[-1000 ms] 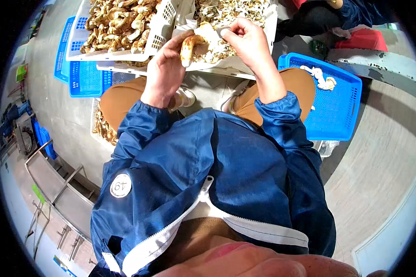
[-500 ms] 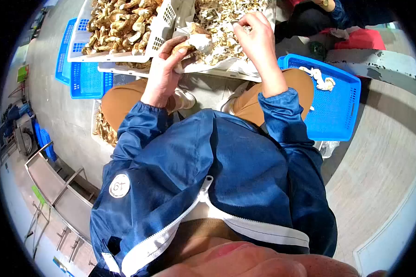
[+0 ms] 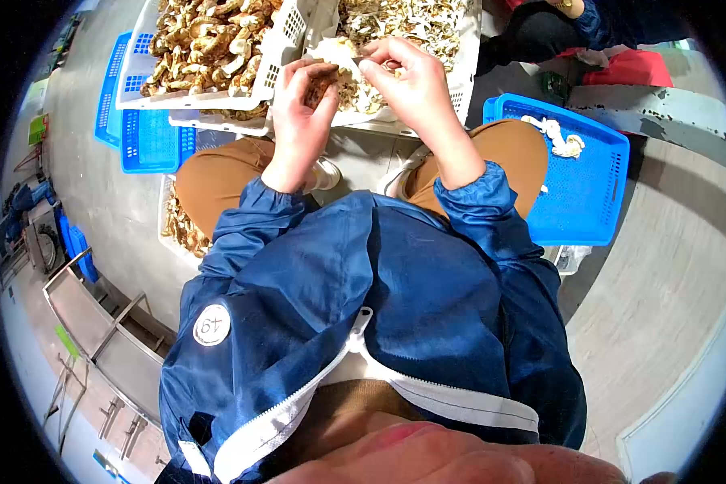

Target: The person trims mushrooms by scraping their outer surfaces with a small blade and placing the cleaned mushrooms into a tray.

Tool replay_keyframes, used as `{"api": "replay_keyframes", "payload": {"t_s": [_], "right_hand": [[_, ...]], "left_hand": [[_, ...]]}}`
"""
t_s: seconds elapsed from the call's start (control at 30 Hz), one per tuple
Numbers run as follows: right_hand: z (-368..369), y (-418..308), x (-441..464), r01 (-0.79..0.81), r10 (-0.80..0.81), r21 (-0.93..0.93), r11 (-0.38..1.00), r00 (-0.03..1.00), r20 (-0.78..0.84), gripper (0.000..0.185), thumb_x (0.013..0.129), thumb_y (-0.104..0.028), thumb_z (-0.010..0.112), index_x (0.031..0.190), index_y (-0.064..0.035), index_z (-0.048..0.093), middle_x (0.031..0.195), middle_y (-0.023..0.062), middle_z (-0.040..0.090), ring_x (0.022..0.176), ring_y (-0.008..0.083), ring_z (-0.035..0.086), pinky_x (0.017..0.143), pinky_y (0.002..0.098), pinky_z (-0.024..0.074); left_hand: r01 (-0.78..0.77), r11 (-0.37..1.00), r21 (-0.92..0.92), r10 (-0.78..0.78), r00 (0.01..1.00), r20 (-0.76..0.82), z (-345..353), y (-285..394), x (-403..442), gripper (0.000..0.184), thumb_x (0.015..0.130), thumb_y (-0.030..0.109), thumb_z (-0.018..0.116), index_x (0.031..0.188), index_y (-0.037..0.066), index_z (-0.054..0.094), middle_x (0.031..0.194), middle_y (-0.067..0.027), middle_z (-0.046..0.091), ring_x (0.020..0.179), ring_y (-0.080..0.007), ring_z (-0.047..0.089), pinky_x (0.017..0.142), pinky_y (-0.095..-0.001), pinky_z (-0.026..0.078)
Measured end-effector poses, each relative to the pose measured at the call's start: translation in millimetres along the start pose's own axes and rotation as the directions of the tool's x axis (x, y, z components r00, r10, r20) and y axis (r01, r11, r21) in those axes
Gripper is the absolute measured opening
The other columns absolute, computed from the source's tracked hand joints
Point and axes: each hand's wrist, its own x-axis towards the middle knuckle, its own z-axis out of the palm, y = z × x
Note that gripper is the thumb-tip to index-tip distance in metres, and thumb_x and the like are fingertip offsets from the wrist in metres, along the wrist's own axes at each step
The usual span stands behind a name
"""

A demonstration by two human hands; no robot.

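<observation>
My left hand (image 3: 301,117) has its fingers curled round a mushroom (image 3: 337,53), brown toward the palm and pale at the far end. Close beside that pale end, my right hand (image 3: 411,85) is closed in a pinch at thumb and forefinger. Whatever lies between those fingertips is too small to make out. Both hands are over a white crate (image 3: 463,93) strewn with pale and brown scraps (image 3: 411,22). Left of it, a white perforated crate (image 3: 294,31) is heaped with brown mushrooms (image 3: 210,48).
At my right knee stands a blue basket (image 3: 585,202) with a few white pieces (image 3: 569,145). Blue baskets (image 3: 149,141) sit at the left, near another container of mushrooms (image 3: 184,222). Another person's sleeve (image 3: 595,24) shows at the upper right, near a red bag (image 3: 629,69).
My right hand has moved left and down from over the scraps to the mushroom. My left hand has turned, bringing the mushroom's pale end up toward the right fingertips.
</observation>
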Motion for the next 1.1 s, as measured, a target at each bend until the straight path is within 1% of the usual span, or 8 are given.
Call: {"api": "replay_keyframes", "payload": {"t_s": [0.3, 0.4, 0.43, 0.57, 0.7, 0.8, 0.9, 1.1], "right_hand": [[-3.6, 22.2, 3.7, -0.236, 0.234, 0.197, 0.952, 0.972, 0.034, 0.015, 0.087, -0.016, 0.071, 0.086, -0.0033, 0.064, 0.073, 0.0061, 0.066, 0.064, 0.0122, 0.061, 0.061, 0.0298, 0.0501], [-15.5, 44.9, 10.3, -0.383, 0.397, 0.221, 0.897, 0.918, -0.019, 0.014, 0.088, -0.014, 0.072, 0.083, -0.0044, 0.063, 0.067, -0.0027, 0.056, 0.065, 0.0057, 0.051, 0.059, 0.0231, 0.0423], [-17.4, 50.1, 11.1, -0.321, 0.301, -0.133, 0.938, 0.942, -0.149, 0.012, 0.085, -0.014, 0.071, 0.084, -0.0048, 0.064, 0.077, 0.0089, 0.066, 0.066, 0.0223, 0.063, 0.062, 0.0358, 0.0502], [-26.9, 55.1, 15.5, 0.165, -0.284, -0.507, 0.846, 0.944, -0.168, 0.015, 0.083, -0.015, 0.073, 0.08, -0.0034, 0.065, 0.089, 0.0112, 0.061, 0.07, 0.0266, 0.062, 0.066, 0.0373, 0.0519], [-18.7, 13.1, 13.7, -0.09, 0.086, -0.078, 0.993, 0.995, -0.055, 0.014, 0.082, -0.015, 0.074, 0.084, -0.002, 0.069, 0.082, 0.0087, 0.064, 0.069, 0.0194, 0.063, 0.066, 0.0318, 0.0516], [-8.5, 1.0, 8.0, -0.133, 0.13, 0.186, 0.974, 0.991, 0.028, 0.014, 0.083, -0.014, 0.073, 0.087, -0.0016, 0.069, 0.084, 0.0099, 0.07, 0.075, 0.0188, 0.069, 0.069, 0.032, 0.0536], [-5.6, -4.1, 5.0, -0.135, 0.13, 0.12, 0.984, 0.99, 0.046, 0.014, 0.083, -0.014, 0.072, 0.088, -0.0019, 0.069, 0.088, 0.0106, 0.071, 0.08, 0.0223, 0.07, 0.074, 0.0337, 0.0547], [-5.7, -0.2, 4.8, 0.06, -0.057, -0.067, 0.996, 0.998, 0.04, 0.014, 0.083, -0.017, 0.071, 0.087, -0.0031, 0.068, 0.089, 0.0122, 0.071, 0.085, 0.0295, 0.07, 0.077, 0.0379, 0.0548]], "left_hand": [[0.036, 0.986, -0.162, -0.032, 0.999, 0.03, 1.8, -18.6, -5.6, 0.028, 0.087, 0.005, 0.072, 0.114, 0.002, 0.067, 0.118, -0.0131, 0.063, 0.111, -0.0254, 0.061, 0.096, -0.035, 0.05], [0.493, 0.572, -0.656, -0.437, 0.86, 0.265, -1.7, -9.7, -5.2, 0.027, 0.091, 0.006, 0.07, 0.117, 0.0, 0.065, 0.117, -0.0104, 0.066, 0.109, -0.0215, 0.063, 0.096, -0.0326, 0.051], [0.49, 0.434, -0.756, -0.395, 0.858, 0.329, -3.3, -6.3, -4.8, 0.034, 0.092, 0.01, 0.069, 0.124, 0.0, 0.061, 0.112, -0.0114, 0.068, 0.1, -0.0204, 0.067, 0.088, -0.0286, 0.051], [0.51, 0.191, -0.838, -0.428, 0.812, 0.397, -3.2, -12.4, -2.0, 0.034, 0.094, 0.013, 0.068, 0.124, 0.001, 0.059, 0.109, -0.0076, 0.069, 0.101, -0.0147, 0.066, 0.081, -0.0252, 0.049], [0.497, 0.588, -0.638, -0.451, 0.856, 0.252, -0.5, -8.2, -3.5, 0.029, 0.095, 0.01, 0.068, 0.122, 0.005, 0.061, 0.107, -0.0032, 0.069, 0.1, -0.0056, 0.061, 0.07, -0.0191, 0.041], [0.28, 0.772, -0.57, -0.274, 0.957, 0.1, 11.3, -16.8, -4.5, 0.027, 0.094, 0.008, 0.071, 0.119, 0.003, 0.061, 0.114, -0.0058, 0.065, 0.101, -0.0116, 0.062, 0.082, -0.0233, 0.049], [0.069, 0.979, -0.19, -0.065, 0.997, 0.029, 7.0, -19.0, -2.5, 0.022, 0.092, 0.007, 0.072, 0.111, 0.0, 0.063, 0.115, -0.0094, 0.064, 0.104, -0.0175, 0.062, 0.091, -0.028, 0.05], [0.008, 1.0, -0.016, -0.007, 1.0, 0.019, 2.5, -4.2, -0.8, 0.02, 0.086, 0.007, 0.073, 0.104, 0.001, 0.067, 0.115, -0.017, 0.061, 0.109, -0.0319, 0.061, 0.094, -0.0382, 0.049]]}}
